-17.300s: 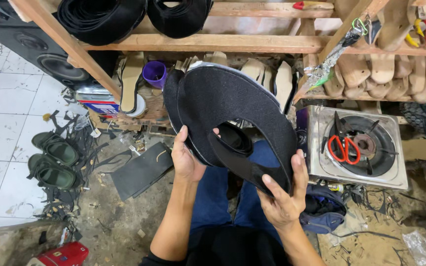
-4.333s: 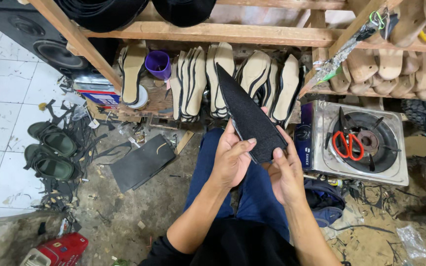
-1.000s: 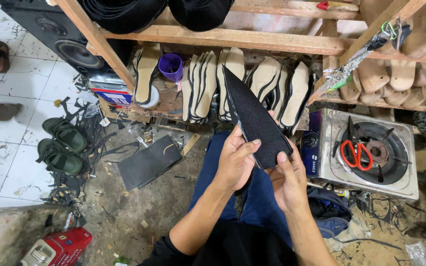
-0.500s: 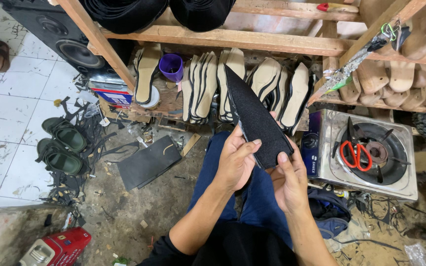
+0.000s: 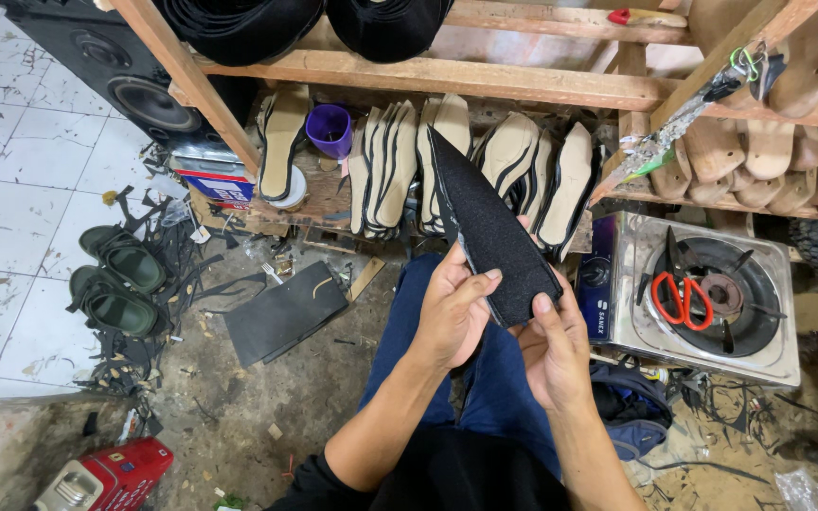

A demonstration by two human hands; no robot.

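While my left hand (image 5: 454, 312) and right hand (image 5: 553, 343) pinch the folded black sheet (image 5: 489, 237) upright above my lap, loosened fingers could let it spring open or drop onto the littered floor (image 5: 239, 407).

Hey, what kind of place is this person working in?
Most likely a small shoemaking workshop: rows of cut insoles stand on a wooden shelf, wooden shoe lasts hang at right, and both hands hold a folded black sole piece.
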